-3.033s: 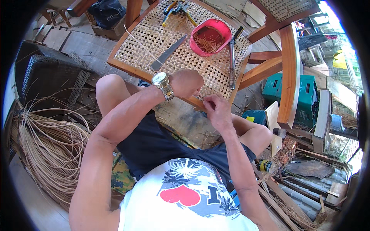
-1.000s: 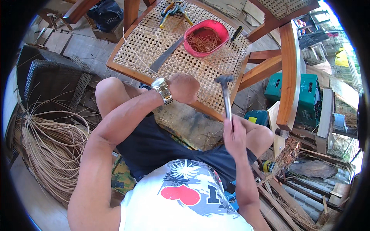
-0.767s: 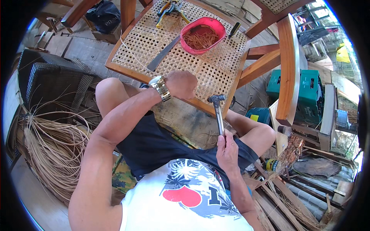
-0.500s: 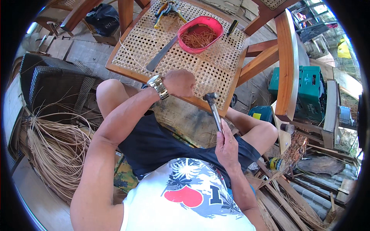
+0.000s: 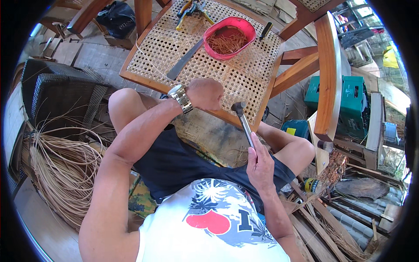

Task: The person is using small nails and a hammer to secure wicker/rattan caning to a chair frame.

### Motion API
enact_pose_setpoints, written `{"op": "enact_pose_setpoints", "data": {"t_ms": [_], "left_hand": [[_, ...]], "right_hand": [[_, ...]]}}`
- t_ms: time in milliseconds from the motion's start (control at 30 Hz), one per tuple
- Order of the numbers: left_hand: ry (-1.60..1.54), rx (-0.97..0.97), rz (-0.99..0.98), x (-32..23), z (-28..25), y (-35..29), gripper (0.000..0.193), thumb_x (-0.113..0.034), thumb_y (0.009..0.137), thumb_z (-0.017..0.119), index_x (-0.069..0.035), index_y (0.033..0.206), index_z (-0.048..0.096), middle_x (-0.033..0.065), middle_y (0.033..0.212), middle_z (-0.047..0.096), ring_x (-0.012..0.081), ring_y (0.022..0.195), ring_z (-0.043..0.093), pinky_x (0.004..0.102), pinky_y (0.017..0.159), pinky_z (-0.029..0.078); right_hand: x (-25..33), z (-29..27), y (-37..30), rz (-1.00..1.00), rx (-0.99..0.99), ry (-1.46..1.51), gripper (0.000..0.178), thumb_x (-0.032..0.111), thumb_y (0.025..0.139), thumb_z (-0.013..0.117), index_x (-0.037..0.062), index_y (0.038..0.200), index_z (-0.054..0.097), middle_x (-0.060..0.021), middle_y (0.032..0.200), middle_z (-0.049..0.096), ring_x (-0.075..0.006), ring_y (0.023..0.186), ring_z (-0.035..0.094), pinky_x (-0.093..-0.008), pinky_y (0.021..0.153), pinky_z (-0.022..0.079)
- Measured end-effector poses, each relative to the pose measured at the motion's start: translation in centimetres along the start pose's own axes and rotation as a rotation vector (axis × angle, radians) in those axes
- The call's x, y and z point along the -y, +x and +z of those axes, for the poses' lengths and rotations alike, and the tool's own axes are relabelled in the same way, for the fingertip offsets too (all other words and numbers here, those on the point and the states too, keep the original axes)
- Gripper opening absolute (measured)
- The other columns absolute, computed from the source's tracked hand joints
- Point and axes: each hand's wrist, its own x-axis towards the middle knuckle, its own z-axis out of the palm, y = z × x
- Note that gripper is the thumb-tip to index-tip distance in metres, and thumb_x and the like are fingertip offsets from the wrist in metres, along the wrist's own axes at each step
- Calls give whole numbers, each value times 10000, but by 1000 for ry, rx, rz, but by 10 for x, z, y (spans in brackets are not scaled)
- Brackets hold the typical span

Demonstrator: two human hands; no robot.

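A chair with a woven cane seat [image 5: 248, 78] and brown wooden frame stands in front of me. My left hand [image 5: 205, 94] is closed at the front edge of the seat, wrist watch above it; its fingertips and whatever they pinch are hidden. In my right hand [image 5: 261, 168] is a hammer [image 5: 245, 124], gripped by the handle, its head just over the seat's front rail, right of my left hand. On the cane lie a pink tub [image 5: 217, 55] of thin brown sticks, a flat grey metal blade [image 5: 185, 60], yellow-and-black pliers [image 5: 190, 15] and a small black-handled tool [image 5: 266, 31].
A big coil of rattan strands [image 5: 65, 174] lies at my left beside a dark mesh-covered box [image 5: 61, 94]. Green crates [image 5: 352, 100] stand right of the chair's curved wooden part [image 5: 327, 78]. Scrap boards [image 5: 314, 231] and a small tin [image 5: 311, 185] lie at lower right.
My right hand and the hammer have shifted slightly right, and the hammer's head has turned a little. The left hand keeps its place on the seat edge.
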Motion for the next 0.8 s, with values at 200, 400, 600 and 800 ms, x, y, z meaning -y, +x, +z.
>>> {"op": "enact_pose_setpoints", "data": {"t_ms": [200, 400, 600, 800], "left_hand": [[16, 6, 14, 3, 3, 2, 240, -326, 724, 718, -89, 761, 726, 114, 774, 724, 330, 765, 718, 473, 711, 570], [-7, -61, 45, 0, 1, -5, 243, -333, 722, 716, -96, 773, 735, 114, 772, 723, 329, 766, 718, 476, 700, 566], [0, -34, 53, -1, 0, 0, 240, -330, 721, 719, -96, 774, 735, 117, 792, 726, 323, 783, 718, 473, 718, 564], [-45, -25, 35, 7, 0, -2, 237, -326, 715, 725, -93, 759, 727, 115, 779, 721, 322, 777, 714, 474, 712, 558]], "right_hand": [[-8, 11, -3, -37, -35, -11, 501, 95, 1027, 596, 152, 1518, 512, -157, 896, 634, -331, 739, 654, -426, 654, 538], [-6, 11, 0, -36, -47, 5, 500, 85, 1019, 605, 156, 1508, 527, -148, 879, 624, -330, 715, 646, -425, 639, 531], [-22, 15, -3, -50, -50, -9, 502, 76, 1012, 613, 158, 1502, 538, -142, 868, 624, -324, 722, 648, -414, 644, 535], [-7, 3, 6, -32, -37, 15, 482, 96, 1004, 626, 172, 1477, 572, -138, 860, 629, -330, 728, 652, -419, 650, 540]]}}
